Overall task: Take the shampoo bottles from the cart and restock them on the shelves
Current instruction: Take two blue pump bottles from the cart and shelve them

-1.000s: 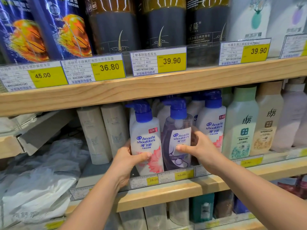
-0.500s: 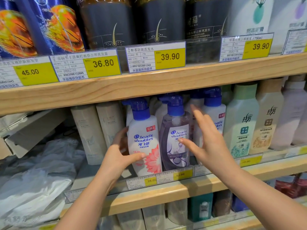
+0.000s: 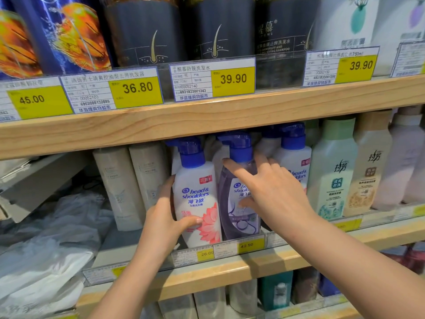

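White bottle (image 3: 197, 203) sits upright at the front of the middle shelf (image 3: 230, 270), purple bottle (image 3: 239, 203) touching it on the right. Left hand (image 3: 165, 222) wraps the white one: thumb across the label, fingers round its left side. Right hand (image 3: 273, 194) is off its grip, fingers straight, index tip at the purple bottle's neck under the blue pump (image 3: 239, 146). A second ago that hand was clamped round the purple bottle lower down; half a second ago it had opened. Reads as both placed, I'm just squaring them up. Price tags (image 3: 230, 248) below, beige bottles (image 3: 119, 187) left. Cart not in view.
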`<state>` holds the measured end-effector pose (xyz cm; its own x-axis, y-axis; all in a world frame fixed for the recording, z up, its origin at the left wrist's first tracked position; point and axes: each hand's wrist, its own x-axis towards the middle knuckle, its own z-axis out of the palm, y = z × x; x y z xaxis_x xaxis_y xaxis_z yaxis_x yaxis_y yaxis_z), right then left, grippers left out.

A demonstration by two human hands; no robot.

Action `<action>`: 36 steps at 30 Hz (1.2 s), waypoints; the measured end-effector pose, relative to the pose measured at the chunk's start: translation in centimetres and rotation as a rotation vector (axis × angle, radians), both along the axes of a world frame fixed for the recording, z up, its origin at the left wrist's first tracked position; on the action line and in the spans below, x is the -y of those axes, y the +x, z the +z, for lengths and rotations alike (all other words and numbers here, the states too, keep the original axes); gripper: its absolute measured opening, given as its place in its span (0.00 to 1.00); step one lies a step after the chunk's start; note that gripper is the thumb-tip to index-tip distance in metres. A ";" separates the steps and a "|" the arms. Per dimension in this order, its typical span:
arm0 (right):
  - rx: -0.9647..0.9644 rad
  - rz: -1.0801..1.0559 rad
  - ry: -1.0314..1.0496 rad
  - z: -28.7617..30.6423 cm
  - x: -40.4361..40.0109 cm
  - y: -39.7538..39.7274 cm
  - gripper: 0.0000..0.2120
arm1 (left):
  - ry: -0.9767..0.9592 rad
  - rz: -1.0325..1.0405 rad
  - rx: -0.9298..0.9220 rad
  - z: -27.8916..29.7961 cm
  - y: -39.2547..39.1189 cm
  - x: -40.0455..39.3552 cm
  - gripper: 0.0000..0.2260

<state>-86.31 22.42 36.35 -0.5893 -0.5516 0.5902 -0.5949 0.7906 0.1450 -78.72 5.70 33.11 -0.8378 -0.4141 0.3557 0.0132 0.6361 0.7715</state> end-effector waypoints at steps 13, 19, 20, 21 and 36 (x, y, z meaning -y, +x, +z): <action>-0.055 -0.006 -0.052 -0.3 -0.1 -0.7 0.43 | 0.011 0.038 0.001 0.1 -0.5 -0.5 0.38; -0.076 0.013 -0.061 -0.4 -0.3 -1.0 0.43 | 0.053 0.055 0.063 -0.1 -0.6 -0.4 0.28; -0.078 0.017 -0.064 -0.4 -0.3 -1.0 0.43 | 0.061 0.063 0.079 -0.2 -0.6 -0.3 0.26; -0.080 0.021 -0.066 -0.5 -0.3 -1.0 0.43 | 0.066 0.069 0.087 -0.2 -0.6 -0.2 0.25; -0.070 0.083 -0.141 -1.6 -1.1 0.0 0.44 | 0.039 -0.004 0.013 -1.3 0.1 0.1 0.33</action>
